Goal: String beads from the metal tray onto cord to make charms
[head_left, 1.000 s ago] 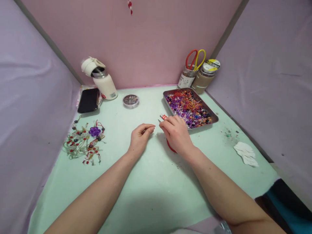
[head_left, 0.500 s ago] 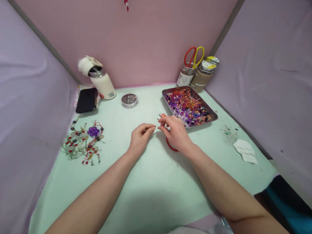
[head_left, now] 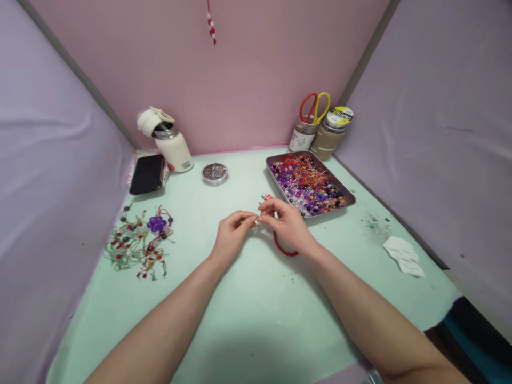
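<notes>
My left hand (head_left: pixel 235 230) and my right hand (head_left: pixel 285 221) meet fingertip to fingertip over the middle of the table. Thumb and forefinger of each are pinched together; whatever is between them is too small to make out. Under my right hand lies a tool with a red loop handle (head_left: pixel 285 250), partly hidden, its red and metal end (head_left: pixel 266 197) showing past the fingers. Just beyond that hand stands a metal tray (head_left: pixel 349 200) of purple, clear, black and orange beads (head_left: pixel 306 186), with a tangle of orange-red cord (head_left: pixel 308 172) on top.
Beaded cords (head_left: pixel 132 240) with a purple bead flower (head_left: pixel 157 224) lie at left. Behind are a phone (head_left: pixel 147 174), an open cream bottle (head_left: pixel 175 150), a round clear case (head_left: pixel 215 174), and jars (head_left: pixel 303 136), one holding scissors (head_left: pixel 314 106). A crumpled tissue (head_left: pixel 402 256) lies right.
The whole view has tilted up slightly, so things sit lower in the picture. My fingertips have come closer together and now touch or nearly touch.
</notes>
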`<state>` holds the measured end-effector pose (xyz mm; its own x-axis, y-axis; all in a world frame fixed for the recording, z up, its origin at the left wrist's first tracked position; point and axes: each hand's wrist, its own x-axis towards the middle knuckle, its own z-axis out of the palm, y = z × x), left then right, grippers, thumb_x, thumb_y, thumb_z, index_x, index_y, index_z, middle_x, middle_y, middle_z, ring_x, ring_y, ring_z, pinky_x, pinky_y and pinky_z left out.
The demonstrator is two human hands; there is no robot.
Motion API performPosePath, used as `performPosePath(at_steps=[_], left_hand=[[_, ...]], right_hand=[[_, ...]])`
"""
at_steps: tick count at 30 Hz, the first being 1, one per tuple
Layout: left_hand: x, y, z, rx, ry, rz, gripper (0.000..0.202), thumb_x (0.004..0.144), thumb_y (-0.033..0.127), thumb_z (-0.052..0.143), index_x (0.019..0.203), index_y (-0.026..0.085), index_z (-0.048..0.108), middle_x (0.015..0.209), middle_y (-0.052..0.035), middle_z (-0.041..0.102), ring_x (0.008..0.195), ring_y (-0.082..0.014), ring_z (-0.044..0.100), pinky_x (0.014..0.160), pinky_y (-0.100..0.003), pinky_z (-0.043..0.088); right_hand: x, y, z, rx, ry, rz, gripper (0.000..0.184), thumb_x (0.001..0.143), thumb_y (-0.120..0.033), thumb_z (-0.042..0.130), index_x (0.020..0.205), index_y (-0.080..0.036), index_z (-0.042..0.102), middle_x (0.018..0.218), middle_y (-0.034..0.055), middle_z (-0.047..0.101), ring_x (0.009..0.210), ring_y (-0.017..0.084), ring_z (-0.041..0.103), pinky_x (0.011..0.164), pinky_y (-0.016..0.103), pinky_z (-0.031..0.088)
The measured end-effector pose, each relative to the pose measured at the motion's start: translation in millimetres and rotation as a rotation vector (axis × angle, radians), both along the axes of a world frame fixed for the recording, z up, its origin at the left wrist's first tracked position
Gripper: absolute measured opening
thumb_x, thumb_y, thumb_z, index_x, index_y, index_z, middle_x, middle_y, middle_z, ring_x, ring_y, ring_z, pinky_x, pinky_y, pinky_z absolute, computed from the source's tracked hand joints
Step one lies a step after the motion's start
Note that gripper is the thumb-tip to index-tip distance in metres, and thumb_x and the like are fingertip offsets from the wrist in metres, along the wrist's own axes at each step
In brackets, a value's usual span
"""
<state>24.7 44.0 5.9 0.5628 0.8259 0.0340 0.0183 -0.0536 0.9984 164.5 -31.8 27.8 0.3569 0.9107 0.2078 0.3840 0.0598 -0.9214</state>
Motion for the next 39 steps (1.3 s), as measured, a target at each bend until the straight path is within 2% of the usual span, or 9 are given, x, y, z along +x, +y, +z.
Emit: performPosePath(at_steps=[5, 10, 14, 18, 21, 25, 31, 35, 39], left_hand=[[0.2, -0.9, -0.8, 0.027, -0.007, 0.045, 0.019, 0.075, 0.036, 0.065, 0.078, 0.018, 0.070, 0.073, -0.0024, 0.067, 0.072, -0.0149, 0.060, 0.071, -0.028, 0.048], [-0.7, -2.7, -2.3, 0.080, -0.011, 0.063, 0.016, 0.077, 0.033, 0.063, 0.080, 0.018, 0.070, 0.078, -0.0029, 0.068, 0.076, -0.0153, 0.061, 0.074, -0.028, 0.048], [-0.7, -3.0, -3.4, 0.157, -0.037, 0.072, 0.016, 0.079, 0.032, 0.061, 0.079, 0.019, 0.070, 0.082, -0.0036, 0.065, 0.073, -0.0140, 0.060, 0.068, -0.026, 0.048], [0.9, -3.0, -3.2, 0.045, -0.064, 0.180, 0.019, 0.074, 0.030, 0.066, 0.090, 0.020, 0.062, 0.089, -0.0012, 0.062, 0.065, -0.0104, 0.059, 0.063, -0.025, 0.049], [1.6, -3.0, -2.2, -0.063, -0.062, 0.221, 0.024, 0.070, 0.031, 0.070, 0.085, 0.019, 0.056, 0.075, 0.0030, 0.060, 0.058, -0.0096, 0.057, 0.058, -0.024, 0.047], [1.4, -3.1, -1.1, -0.070, 0.015, 0.162, 0.020, 0.073, 0.036, 0.066, 0.071, 0.017, 0.061, 0.057, 0.0023, 0.058, 0.052, -0.0110, 0.054, 0.053, -0.024, 0.044], [1.9, -2.6, -1.7, -0.075, -0.043, 0.125, 0.023, 0.072, 0.037, 0.067, 0.083, 0.017, 0.071, 0.078, -0.0035, 0.070, 0.064, -0.0137, 0.060, 0.058, -0.026, 0.048], [1.7, -4.5, 0.6, -0.069, -0.074, 0.115, 0.024, 0.075, 0.038, 0.065, 0.082, 0.016, 0.071, 0.076, -0.0038, 0.070, 0.065, -0.0133, 0.060, 0.062, -0.026, 0.049], [1.4, -6.4, 0.9, -0.039, -0.117, 0.141, 0.024, 0.076, 0.039, 0.065, 0.079, 0.016, 0.071, 0.074, -0.0033, 0.068, 0.073, -0.0147, 0.061, 0.073, -0.028, 0.050]], right_hand=[[-1.0, 3.3, -5.4, 0.004, 0.178, 0.018, 0.013, 0.075, -0.030, 0.067, 0.080, -0.019, 0.066, 0.073, -0.0009, 0.063, 0.068, 0.013, 0.055, 0.068, 0.028, 0.042], [-5.4, 1.7, -5.6, 0.013, 0.131, 0.009, 0.013, 0.076, -0.032, 0.067, 0.077, -0.020, 0.069, 0.071, -0.0004, 0.065, 0.067, 0.013, 0.054, 0.066, 0.027, 0.042], [-11.3, 3.1, -12.3, 0.034, 0.150, -0.042, 0.015, 0.077, -0.034, 0.066, 0.078, -0.019, 0.068, 0.073, 0.0016, 0.066, 0.067, 0.015, 0.056, 0.065, 0.028, 0.044], [-18.2, 4.9, -19.7, 0.075, 0.201, -0.085, 0.014, 0.077, -0.033, 0.066, 0.076, -0.019, 0.067, 0.075, 0.0021, 0.067, 0.069, 0.015, 0.057, 0.068, 0.029, 0.045], [-20.6, 4.8, -22.3, 0.082, 0.175, -0.105, 0.015, 0.078, -0.034, 0.065, 0.076, -0.020, 0.067, 0.076, 0.0023, 0.067, 0.070, 0.016, 0.057, 0.070, 0.030, 0.045], [-20.0, 4.4, -23.2, 0.087, 0.142, -0.118, 0.015, 0.079, -0.034, 0.064, 0.076, -0.020, 0.068, 0.077, 0.0026, 0.067, 0.072, 0.016, 0.058, 0.070, 0.030, 0.045], [-19.6, 4.8, -23.1, 0.099, 0.158, -0.120, 0.012, 0.079, -0.031, 0.066, 0.077, -0.019, 0.068, 0.078, 0.0021, 0.067, 0.072, 0.015, 0.058, 0.071, 0.029, 0.045], [-19.3, 4.2, -22.2, 0.119, 0.169, -0.107, 0.012, 0.079, -0.031, 0.065, 0.079, -0.019, 0.068, 0.078, 0.0017, 0.067, 0.072, 0.015, 0.058, 0.071, 0.028, 0.046], [-19.2, 3.1, -19.7, 0.135, 0.162, -0.086, 0.012, 0.080, -0.031, 0.064, 0.079, -0.019, 0.067, 0.078, 0.0013, 0.067, 0.073, 0.015, 0.059, 0.072, 0.028, 0.046]])
